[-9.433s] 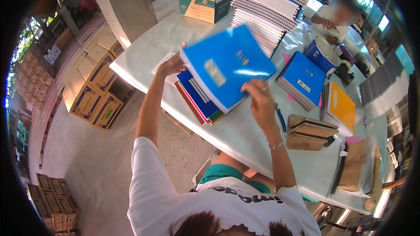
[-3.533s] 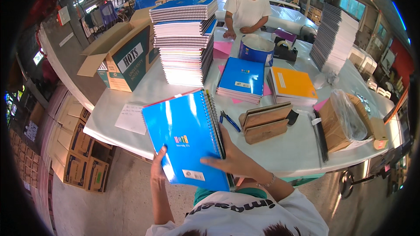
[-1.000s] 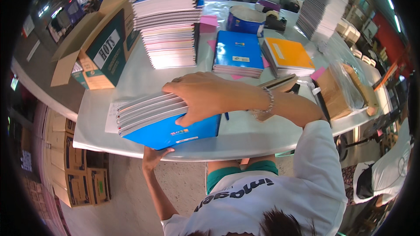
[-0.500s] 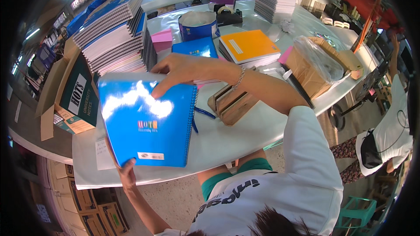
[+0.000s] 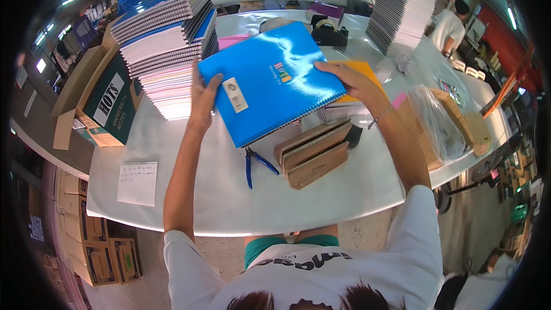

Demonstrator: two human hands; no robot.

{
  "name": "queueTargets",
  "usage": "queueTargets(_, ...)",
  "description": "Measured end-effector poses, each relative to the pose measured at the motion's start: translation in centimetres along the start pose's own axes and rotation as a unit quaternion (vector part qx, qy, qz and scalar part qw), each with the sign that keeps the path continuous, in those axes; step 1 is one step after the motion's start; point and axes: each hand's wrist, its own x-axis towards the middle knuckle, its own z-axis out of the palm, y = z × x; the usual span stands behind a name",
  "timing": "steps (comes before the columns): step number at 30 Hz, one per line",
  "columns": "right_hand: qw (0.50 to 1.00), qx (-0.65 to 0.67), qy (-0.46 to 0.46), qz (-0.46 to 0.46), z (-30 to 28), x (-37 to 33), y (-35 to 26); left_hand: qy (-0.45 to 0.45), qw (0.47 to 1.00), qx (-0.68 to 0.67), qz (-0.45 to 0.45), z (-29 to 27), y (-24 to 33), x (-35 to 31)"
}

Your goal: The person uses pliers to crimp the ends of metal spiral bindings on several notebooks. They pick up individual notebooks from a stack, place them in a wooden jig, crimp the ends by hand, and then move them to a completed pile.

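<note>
A blue spiral notebook [image 5: 270, 80] with a glossy cover is held up over the table, tilted, its wire edge facing me. My left hand [image 5: 204, 95] grips its left edge, thumb on the cover near a white label. At the opposite edge my right hand [image 5: 353, 80] has hold of it, the fingers partly on the cover. Below the notebook lie blue-handled pliers [image 5: 252, 166], their jaws partly hidden. Beside them stands a slotted wooden block [image 5: 314, 158]. An orange notebook [image 5: 361, 72] shows behind my right hand.
Tall notebook stacks stand at the left [image 5: 166, 51] and far right [image 5: 399, 11]. An open carton [image 5: 109, 100] sits at the left edge, a plastic-lined box [image 5: 439, 126] at the right. A handwritten note [image 5: 138, 185] lies front left; a tape dispenser [image 5: 330, 31] is at the back.
The blue notebook has moved right and away from me and turned, its wire edge now toward me. My right hand has shifted from its top to its right edge.
</note>
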Motion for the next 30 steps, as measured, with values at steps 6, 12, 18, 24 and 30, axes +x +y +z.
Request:
queueTargets(6, 0.996, 0.061, 0.028, 0.052, -3.9, 1.4, 3.7, -0.049, 0.998, 0.013, -0.041, 4.1, -2.2, 6.1)
queueTargets(12, 0.993, 0.045, 0.059, 0.096, -2.8, 4.2, 5.5, -0.049, 0.992, 0.022, -0.114, 3.5, -5.0, 11.8)
queueTargets(18, 0.992, 0.003, 0.035, 0.12, -2.7, 7.1, 6.2, -0.032, 0.981, 0.153, -0.117, 2.2, -8.8, 15.3)
queueTargets(24, 0.976, -0.179, -0.024, 0.123, -2.1, 6.3, 5.5, -0.053, 0.958, 0.248, -0.132, 0.1, -13.0, 16.3)
queueTargets(30, 0.979, -0.189, 0.075, 0.012, -9.7, 0.3, 2.5, -0.127, 0.863, 0.468, 0.146, 3.9, -8.2, 10.1)
